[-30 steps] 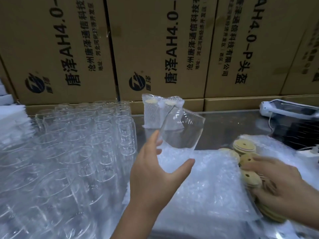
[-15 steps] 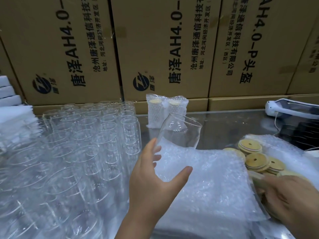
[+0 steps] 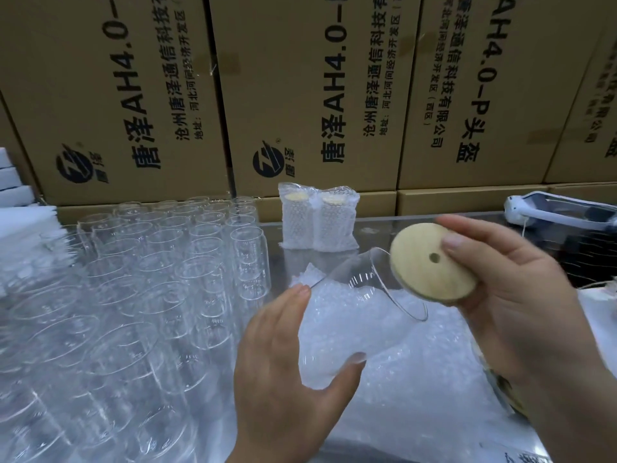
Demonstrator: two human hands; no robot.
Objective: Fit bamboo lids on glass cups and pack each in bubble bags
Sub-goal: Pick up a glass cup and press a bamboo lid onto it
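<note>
Right fingertips (image 3: 450,242) pinch one bamboo lid (image 3: 430,262) by its edge. I record that the right hand (image 3: 521,305) has risen from low at 4 o'clock within the last half second, so the lid now stands at the cup's mouth, unseated; I judge fitting imminent. The left hand (image 3: 287,369) grips the glass cup (image 3: 354,315) round its base, over the bubble bags (image 3: 417,379) at centre. The cup has tipped from near upright, its long axis running 7 to 1 o'clock, mouth toward the lid.
</note>
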